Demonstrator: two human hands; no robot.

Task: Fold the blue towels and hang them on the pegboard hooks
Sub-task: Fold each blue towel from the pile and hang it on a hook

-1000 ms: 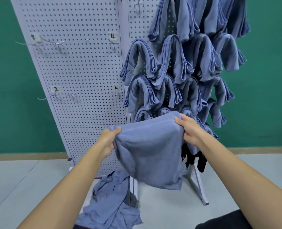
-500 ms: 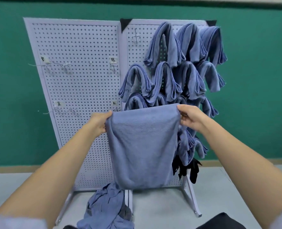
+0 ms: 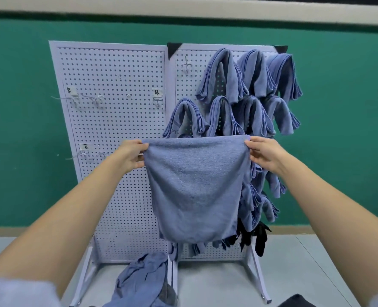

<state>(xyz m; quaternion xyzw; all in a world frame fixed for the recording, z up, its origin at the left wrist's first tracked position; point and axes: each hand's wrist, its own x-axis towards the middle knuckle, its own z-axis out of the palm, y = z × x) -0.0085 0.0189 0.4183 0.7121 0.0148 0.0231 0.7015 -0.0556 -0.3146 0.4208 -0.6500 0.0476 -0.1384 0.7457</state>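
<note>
While I hold the blue towel (image 3: 196, 187) up by its two top corners, my left hand (image 3: 131, 155) pinching one and my right hand (image 3: 264, 155) pinching the other, it hangs flat in front of the pegboard (image 3: 117, 129), touching no hook.

To do this fold well, I judge I should hold the top edge taut and level, bring the two corners together so the side edges meet, then let the weight of the cloth pull the crease straight before I halve it again. A narrow, even strip should sit best over a hook. The bare hook (image 3: 187, 65) high on the right panel looks like the nearest free place.

As for the cloth, it is soft and limp, with a fine matte nap. It sags slightly between my pinches, so it will slip if I loosen either one. The hung towels (image 3: 223, 80) drape in tight arches, their layered edges showing as thin stacked lines. Behind them the board is rigid white perforated sheet, and its hooks are thin wire. A crumpled pile of towels (image 3: 143, 282) lies at the foot of the board.
</note>
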